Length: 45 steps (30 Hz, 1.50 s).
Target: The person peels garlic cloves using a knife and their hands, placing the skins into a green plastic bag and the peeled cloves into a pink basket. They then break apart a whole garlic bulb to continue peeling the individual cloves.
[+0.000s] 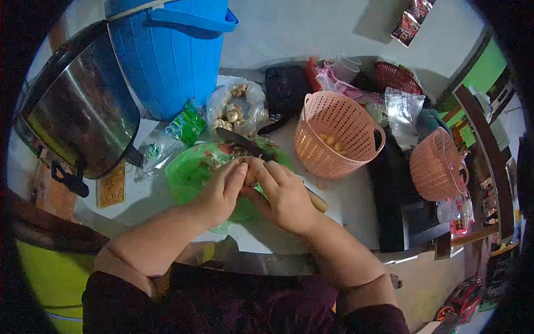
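Note:
My left hand [218, 186] and my right hand [285, 196] meet fingertip to fingertip over a green plastic bag [186, 170]. Both are closed around a small, round, brownish piece [250, 179], mostly covered by the fingers; I cannot tell its kind. Reddish and pale peelings are scattered over the green bag. A knife with a dark blade [240, 142] and wooden handle lies slantwise, its middle hidden behind my right hand. Just beyond the knife, a clear bag of garlic bulbs [233, 113] sits open on the white table [347, 209].
A pink basket [334, 158] with several peeled pale cloves stands right of my hands, a second pink basket [436, 172] farther right. At the left are a large metal pot [83, 106] and a blue bucket [167, 61]. Nearby lies a green packet [189, 123].

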Tool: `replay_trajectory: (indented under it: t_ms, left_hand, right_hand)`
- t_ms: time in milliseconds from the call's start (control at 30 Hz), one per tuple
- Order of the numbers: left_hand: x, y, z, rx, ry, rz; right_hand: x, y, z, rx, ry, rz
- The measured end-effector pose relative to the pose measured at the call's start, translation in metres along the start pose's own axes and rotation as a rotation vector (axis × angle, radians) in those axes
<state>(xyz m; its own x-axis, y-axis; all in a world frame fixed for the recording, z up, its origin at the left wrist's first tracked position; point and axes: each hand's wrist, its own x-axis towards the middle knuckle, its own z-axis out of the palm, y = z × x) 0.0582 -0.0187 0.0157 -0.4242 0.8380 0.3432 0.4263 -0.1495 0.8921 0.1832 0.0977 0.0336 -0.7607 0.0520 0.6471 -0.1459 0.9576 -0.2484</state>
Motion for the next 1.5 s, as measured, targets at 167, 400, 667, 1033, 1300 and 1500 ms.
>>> replay_trajectory:
  t_ms: [167, 400, 667, 1033, 1300, 1500]
  left_hand:
    - [0.002, -0.002, -0.001, -0.052, -0.04, -0.047]
    - [0.001, -0.004, 0.0, 0.042, -0.019, -0.041]
    - [0.0, 0.001, -0.005, 0.014, -0.067, -0.09]
    - [0.006, 0.0, -0.006, -0.094, -0.143, -0.158]
    - [0.004, -0.002, -0.007, -0.077, -0.108, -0.123]
    - [0.019, -0.031, -0.003, -0.142, -0.005, -0.097]
  right_hand:
    - [-0.002, -0.001, 0.002, 0.001, 0.034, -0.024]
    - [-0.002, 0.002, 0.003, 0.0, 0.033, -0.051]
    - [-0.003, 0.002, -0.001, 0.05, -0.063, 0.019]
    - [0.001, 0.003, -0.005, 0.126, -0.068, 0.052]
    - [0.0, 0.008, -0.009, 0.365, 0.028, 0.179]
    - [-0.006, 0.024, 0.02, 0.292, 0.14, 0.214]
